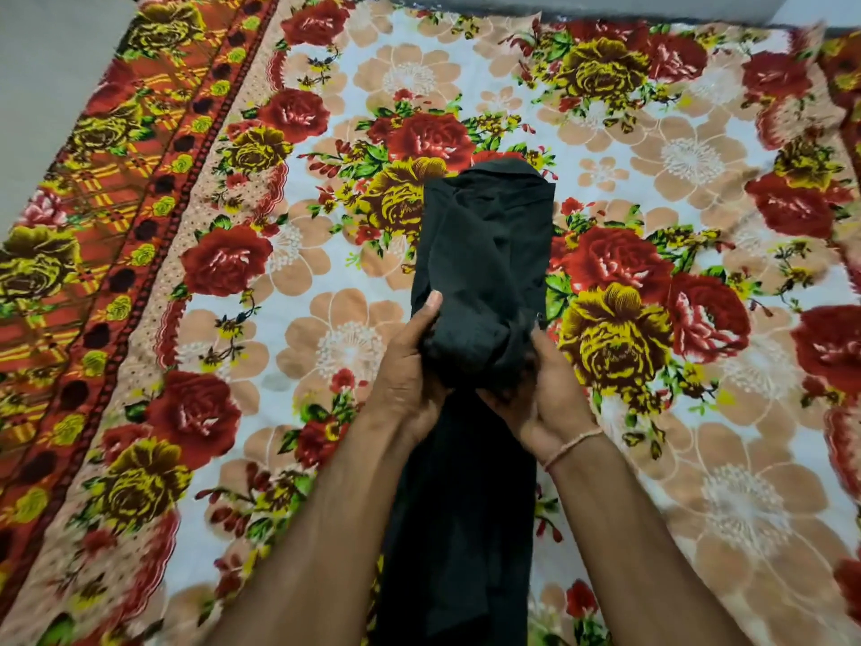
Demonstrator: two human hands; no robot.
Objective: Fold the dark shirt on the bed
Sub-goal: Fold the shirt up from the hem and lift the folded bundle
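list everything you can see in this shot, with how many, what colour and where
dark shirt: one, black, folded into a long narrow strip down the middle of the bed, near end bunched in both hands
floral bedsheet: one, white with red, yellow and peach flowers, orange-red patterned border on the left, covering the bed
floor: grey, upper left beside the bed
thread bracelet: one, pinkish, on the right wrist
left hand: one, gripping the shirt's left side
right hand: one, gripping the shirt's right side
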